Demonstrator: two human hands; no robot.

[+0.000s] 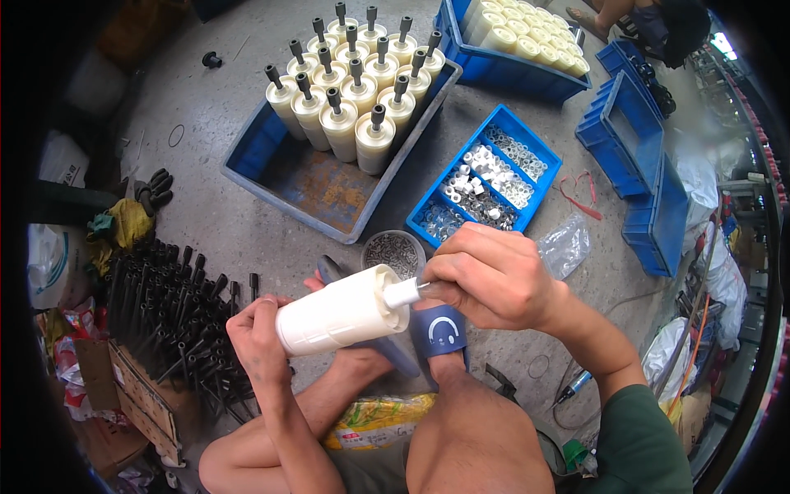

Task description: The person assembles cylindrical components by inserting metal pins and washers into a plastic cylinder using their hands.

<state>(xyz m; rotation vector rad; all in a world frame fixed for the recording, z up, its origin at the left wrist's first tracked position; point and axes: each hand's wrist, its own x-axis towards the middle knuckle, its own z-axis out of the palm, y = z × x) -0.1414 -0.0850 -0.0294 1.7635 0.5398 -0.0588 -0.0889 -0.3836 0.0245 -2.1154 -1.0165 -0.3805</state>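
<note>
My left hand [259,337] is closed on the base end of a cream-white plastic cylinder [333,317], held nearly level and tilted slightly up to the right. From its recessed right end sticks a narrower white sleeve [401,293]. At the tip of that sleeve, the fingers of my right hand [494,276] are pinched together. Something small and shiny shows between them, too little to name. Just beyond the cylinder stands a round tub of small metal parts [393,251]. A blue divided tray [541,169] holds white plastic pieces, washers and small metal parts in separate compartments.
A blue crate [276,198] holds upright cream cylinders with black-topped stems; a second crate [527,70] holds more cylinders. Black rods [177,313] lie piled at left beside a cardboard box [148,395]. Blue bins [654,214], a plastic bag [566,245] and a screwdriver-like tool [573,385] are at right.
</note>
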